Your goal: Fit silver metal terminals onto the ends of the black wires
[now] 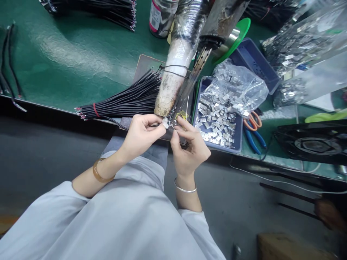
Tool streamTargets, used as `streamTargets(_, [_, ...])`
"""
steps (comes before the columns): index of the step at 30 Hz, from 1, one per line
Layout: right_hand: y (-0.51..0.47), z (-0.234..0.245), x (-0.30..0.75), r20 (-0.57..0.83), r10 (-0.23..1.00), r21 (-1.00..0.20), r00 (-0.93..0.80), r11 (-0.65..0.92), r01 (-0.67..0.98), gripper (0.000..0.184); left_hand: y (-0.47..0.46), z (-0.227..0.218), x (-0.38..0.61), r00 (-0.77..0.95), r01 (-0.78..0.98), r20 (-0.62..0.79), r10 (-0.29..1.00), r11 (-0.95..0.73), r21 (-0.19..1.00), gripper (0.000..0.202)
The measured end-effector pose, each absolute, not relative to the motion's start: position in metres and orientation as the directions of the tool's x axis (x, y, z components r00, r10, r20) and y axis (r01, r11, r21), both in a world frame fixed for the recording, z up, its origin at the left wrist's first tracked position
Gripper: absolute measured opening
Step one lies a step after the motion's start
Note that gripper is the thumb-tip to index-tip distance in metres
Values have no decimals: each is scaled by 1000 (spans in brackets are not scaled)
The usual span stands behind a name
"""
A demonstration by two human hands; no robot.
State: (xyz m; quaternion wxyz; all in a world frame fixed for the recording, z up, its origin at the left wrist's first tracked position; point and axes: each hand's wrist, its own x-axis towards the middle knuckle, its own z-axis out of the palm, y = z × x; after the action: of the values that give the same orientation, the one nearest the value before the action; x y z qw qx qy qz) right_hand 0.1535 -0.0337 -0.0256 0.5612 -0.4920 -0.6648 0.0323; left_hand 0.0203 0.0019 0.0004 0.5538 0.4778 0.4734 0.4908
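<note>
My left hand [142, 131] pinches a small silver metal piece [165, 122] and a thin black wire at the table's front edge. My right hand [188, 146] is closed beside it, fingertips pressed on something small that I cannot make out, just under the tip of a soldering tool [189, 85]. A taped, scorched tube [176, 68] slants down to the same spot. A bundle of black wires [127, 99] tied with a red band lies left of the hands.
A blue tray [240, 135] of small metal clips sits right of the hands, with a clear bag [238, 88] of more clips on it. Blue and orange scissors [253, 128], a black fan [311, 141], a bottle [159, 16] and more wire bundles [108, 9] lie on the green table.
</note>
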Motion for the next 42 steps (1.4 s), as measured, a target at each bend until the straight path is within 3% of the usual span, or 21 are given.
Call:
streamTargets(7, [-34,-16,151,718,689,-572,96,507,645,17,1,5,19,40,-71,-26,999,28,997,18])
streamTargets(14, [-35,-17,154,700,707,-576,102,475,665,16,2,5,18,111,-96,-91,990,102,990,17])
streamTargets(22, [-34,-11,152,723,686,-526,82,469,709,16,-1,8,18,83,-66,-42,996,48,997,18])
streamTargets(31, [-38,-20,153,647,743,-660,172,432,614,12,3,6,16,160,-84,-85,983,100,991,15])
streamTargets(42, [-36,-9,150,716,691,-539,96,460,706,13,-1,11,19,116,-125,-86,989,101,987,12])
